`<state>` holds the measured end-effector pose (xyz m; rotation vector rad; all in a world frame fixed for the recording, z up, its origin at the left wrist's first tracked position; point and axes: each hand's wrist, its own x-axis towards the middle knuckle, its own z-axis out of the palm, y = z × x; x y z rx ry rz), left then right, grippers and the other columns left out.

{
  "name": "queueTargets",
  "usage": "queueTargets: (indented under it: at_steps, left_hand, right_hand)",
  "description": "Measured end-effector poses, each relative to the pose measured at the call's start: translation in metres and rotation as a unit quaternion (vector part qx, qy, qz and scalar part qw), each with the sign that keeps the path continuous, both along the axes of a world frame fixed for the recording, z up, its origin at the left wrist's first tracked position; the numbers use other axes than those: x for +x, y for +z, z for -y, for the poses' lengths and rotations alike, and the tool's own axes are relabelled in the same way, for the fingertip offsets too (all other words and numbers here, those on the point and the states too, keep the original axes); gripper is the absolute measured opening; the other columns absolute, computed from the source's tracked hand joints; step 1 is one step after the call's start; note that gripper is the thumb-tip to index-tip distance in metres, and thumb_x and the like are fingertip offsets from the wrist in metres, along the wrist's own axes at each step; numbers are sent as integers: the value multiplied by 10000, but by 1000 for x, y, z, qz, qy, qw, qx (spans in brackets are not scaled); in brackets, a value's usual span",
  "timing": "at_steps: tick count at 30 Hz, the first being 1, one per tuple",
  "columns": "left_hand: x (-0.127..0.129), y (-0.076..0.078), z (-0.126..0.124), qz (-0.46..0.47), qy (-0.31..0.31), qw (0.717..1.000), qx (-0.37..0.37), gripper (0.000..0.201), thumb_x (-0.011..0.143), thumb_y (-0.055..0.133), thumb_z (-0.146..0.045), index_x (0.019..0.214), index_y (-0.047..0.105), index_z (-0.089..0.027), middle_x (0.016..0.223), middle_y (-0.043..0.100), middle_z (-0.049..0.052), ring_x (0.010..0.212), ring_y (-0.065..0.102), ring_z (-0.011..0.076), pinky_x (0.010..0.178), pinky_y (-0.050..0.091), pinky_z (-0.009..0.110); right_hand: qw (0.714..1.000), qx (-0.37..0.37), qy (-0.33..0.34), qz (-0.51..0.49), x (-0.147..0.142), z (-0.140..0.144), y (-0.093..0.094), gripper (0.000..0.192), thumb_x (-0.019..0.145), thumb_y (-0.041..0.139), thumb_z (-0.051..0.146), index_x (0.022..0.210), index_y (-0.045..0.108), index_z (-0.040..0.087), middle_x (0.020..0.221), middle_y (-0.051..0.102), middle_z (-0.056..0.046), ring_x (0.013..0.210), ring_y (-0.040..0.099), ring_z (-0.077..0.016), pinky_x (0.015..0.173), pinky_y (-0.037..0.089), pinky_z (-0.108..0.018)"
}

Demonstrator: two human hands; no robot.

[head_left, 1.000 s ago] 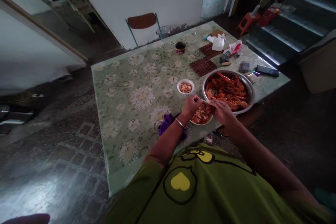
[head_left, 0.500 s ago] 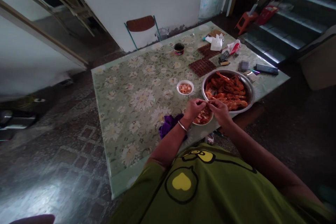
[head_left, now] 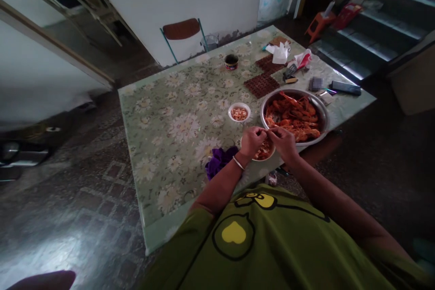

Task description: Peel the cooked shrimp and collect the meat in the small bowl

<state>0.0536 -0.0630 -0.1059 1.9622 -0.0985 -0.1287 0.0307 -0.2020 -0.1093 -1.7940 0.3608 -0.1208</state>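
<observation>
a small orange piece of shrimp [head_left: 267,132] sits pinched between the fingertips of both hands, held just above a small white bowl of orange shrimp shells [head_left: 264,150] at the near edge of the table. the left hand [head_left: 252,139] is on one side of it and the right hand [head_left: 282,141] on the other, fingertips meeting over the bowl. just beyond the right hand stands a large round steel basin full of red cooked shrimp [head_left: 295,115], and beyond the left hand a small white bowl of peeled pale shrimp meat [head_left: 239,112].

compared with a second ago, the hands have risen a little off the shell bowl and drawn closer, so that more of the bowl's contents shows beneath them; the bowls and basin have not moved on the green floral tablecloth [head_left: 180,122].

both hands are curled nearly shut, thumbs and forefingers clamped on the shrimp piece, the other fingers folded in. a thin silver bangle [head_left: 238,163] circles the left wrist. a crumpled purple cloth [head_left: 219,159] lies on the table just beside the left forearm.
</observation>
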Motion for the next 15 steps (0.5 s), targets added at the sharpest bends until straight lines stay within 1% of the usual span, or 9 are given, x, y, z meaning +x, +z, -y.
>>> queueTargets:
  at_steps: [2,5,7,9,10,12,15]
  left_hand:
    - [2,0,-2,1,-3,1000,-6,149,886,678,-114,880,820,-159,885,814,58,820,726,174,816,557,276]
    - [5,0,-5,-16,-7,999,-34,127,858,682,-122,823,800,-157,831,798,40,766,701,156,769,536,258]
    - [7,-1,-5,-53,-12,996,-77,117,839,678,-133,792,782,-155,775,774,21,713,673,139,717,516,242]
    - [9,-4,-5,-102,-18,985,-139,116,822,662,-150,763,761,-154,721,743,4,662,641,124,674,500,231]
    - [9,-5,-4,-125,-18,977,-170,116,813,654,-159,749,750,-153,700,728,-3,638,624,117,657,493,228]
    - [9,-9,-3,-159,-9,965,-210,112,795,644,-181,727,729,-155,654,691,-19,580,576,100,619,473,221]
    - [9,-15,-1,-176,21,962,-210,97,768,653,-207,713,715,-157,587,622,-47,520,503,81,571,428,209]
  right_hand:
    - [996,82,7,-30,0,0,2,356,663,833,547,760,741,217,697,700,-11,648,622,-171,632,522,-304]
    - [969,225,34,-93,2,3,6,385,584,904,499,768,710,222,701,694,0,609,625,-158,614,556,-303]
    - [948,290,54,-123,4,5,9,397,545,923,438,788,693,224,700,690,9,585,612,-145,583,557,-290]
    - [934,325,61,-135,5,7,10,424,535,921,401,837,675,236,686,674,28,567,595,-134,548,539,-274]
    - [933,330,58,-134,5,7,10,448,539,920,402,874,667,244,685,668,38,566,591,-134,541,532,-271]
    - [944,305,48,-115,3,6,9,491,566,916,446,937,653,261,698,672,45,579,600,-145,552,529,-281]
    - [978,195,43,-55,0,3,6,449,639,861,554,913,661,260,707,671,28,614,607,-164,602,522,-308]
